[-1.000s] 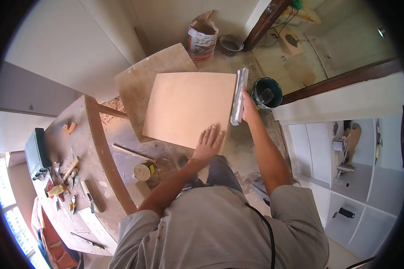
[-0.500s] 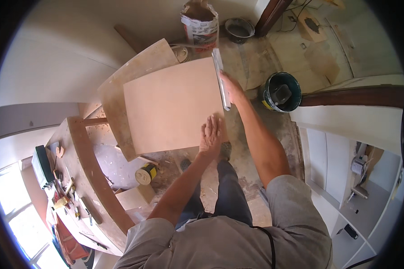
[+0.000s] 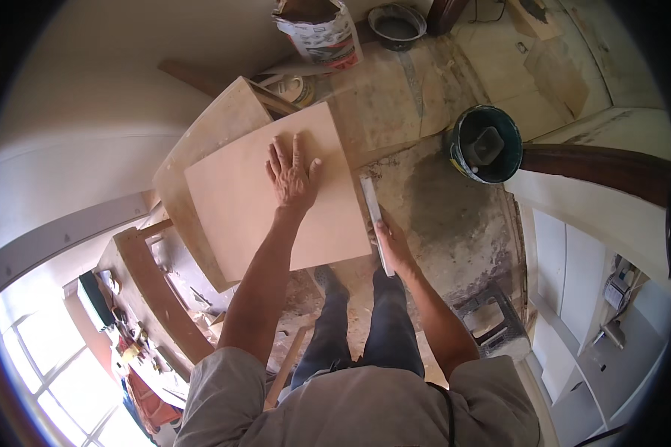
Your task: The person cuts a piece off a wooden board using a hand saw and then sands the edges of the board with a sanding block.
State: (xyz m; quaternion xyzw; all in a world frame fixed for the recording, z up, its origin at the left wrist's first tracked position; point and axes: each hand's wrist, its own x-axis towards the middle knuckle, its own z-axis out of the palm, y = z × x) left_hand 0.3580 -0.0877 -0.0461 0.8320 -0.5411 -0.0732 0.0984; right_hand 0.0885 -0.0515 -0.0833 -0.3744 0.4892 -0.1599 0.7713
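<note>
A square light-brown board [image 3: 253, 216] lies flat in front of me on a larger, dusty wooden panel [image 3: 173, 175]. My left hand [image 3: 292, 182] rests palm down on the board's upper face, fingers spread. Just off the board's right edge, close to its near corner, my right hand [image 3: 397, 249] grips a long narrow grey bar [image 3: 373, 205] that looks like a sanding block. The bar runs roughly along that edge; whether it touches the wood I cannot tell. My right fingertips are partly hidden behind the bar.
Beyond the board stand an open paper sack [image 3: 320, 37] and a black basin [image 3: 397, 30]. A dark bucket [image 3: 487, 145] sits at the right, with a grey step stool [image 3: 492, 320] nearer me. Tools lie on a bench [image 3: 138, 298] at the left; white shelving [image 3: 604, 357] is at the right.
My left hand has moved from the board's near right corner to its middle. My right hand has brought the bar toward me along the right edge. My view has shifted somewhat.
</note>
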